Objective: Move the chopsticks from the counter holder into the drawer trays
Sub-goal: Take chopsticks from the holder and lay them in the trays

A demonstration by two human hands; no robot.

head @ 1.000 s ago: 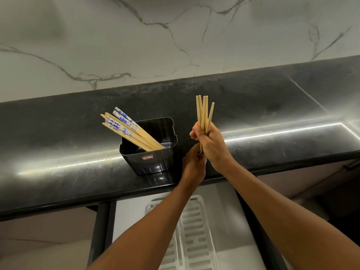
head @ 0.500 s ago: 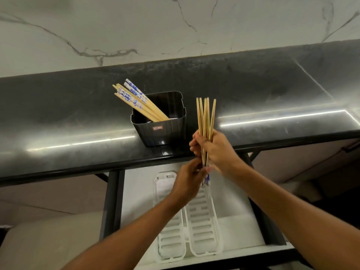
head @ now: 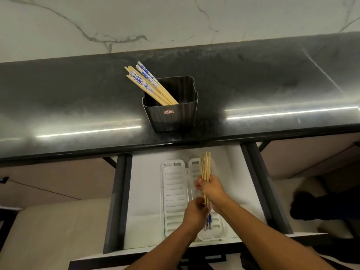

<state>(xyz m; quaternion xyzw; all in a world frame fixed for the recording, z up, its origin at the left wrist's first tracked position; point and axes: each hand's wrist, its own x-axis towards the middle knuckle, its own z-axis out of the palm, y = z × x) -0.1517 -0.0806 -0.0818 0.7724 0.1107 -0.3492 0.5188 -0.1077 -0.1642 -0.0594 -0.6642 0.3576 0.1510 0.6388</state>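
Observation:
A bundle of bamboo chopsticks (head: 206,166) is held over the open drawer (head: 144,191). My right hand (head: 211,189) grips the bundle around its middle, and my left hand (head: 194,213) pinches it lower down, near the blue-patterned ends. The bundle hovers above the right of two white slotted trays (head: 194,168); the left tray (head: 175,191) lies beside it. On the dark counter (head: 78,98) stands the black holder (head: 173,115) with several more blue-and-white chopsticks (head: 148,84) leaning to the left.
Dark drawer rails (head: 118,201) run along both sides of the drawer. A marble wall (head: 175,20) rises behind the counter. A dark shape (head: 311,209) lies on the floor at the right.
Both hands have lowered the bundle from counter height, beside the holder, down into the drawer over the right tray. The camera has tilted down.

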